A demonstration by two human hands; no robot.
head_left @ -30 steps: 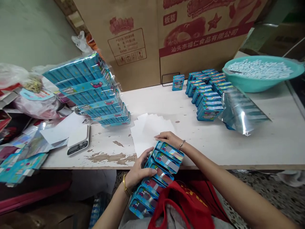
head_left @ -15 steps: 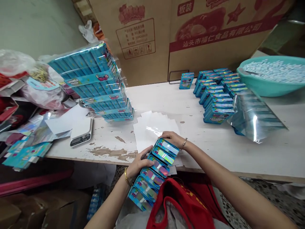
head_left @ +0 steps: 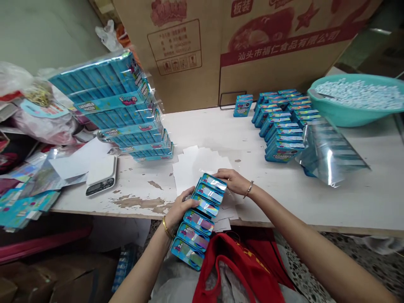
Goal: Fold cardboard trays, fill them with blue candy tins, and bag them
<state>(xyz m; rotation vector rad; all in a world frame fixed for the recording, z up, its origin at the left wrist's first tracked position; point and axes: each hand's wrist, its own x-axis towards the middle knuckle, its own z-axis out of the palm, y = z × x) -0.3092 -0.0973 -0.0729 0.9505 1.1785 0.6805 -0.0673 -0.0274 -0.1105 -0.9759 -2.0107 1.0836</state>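
Observation:
A row of several blue candy tins with shiny windows lies tilted across the table's front edge, above my lap. My left hand grips the row along its left side, thumb on top of a tin. At the far end, the bent fingers of my right hand pinch the clear plastic film that shows around the tins; the fingertips are partly hidden. Beneath the far end lies a fanned stack of white paper sheets.
Wrapped display boxes stand in a tall stack at left, near a white scale. Rows of blue packs, a clear film sheet and a turquoise basin of wrapped candies occupy the right. A large carton stands behind.
My right hand has shifted from over the far edge of the tins to their right corner. The row has turned slightly more upright and moved a little left in view.

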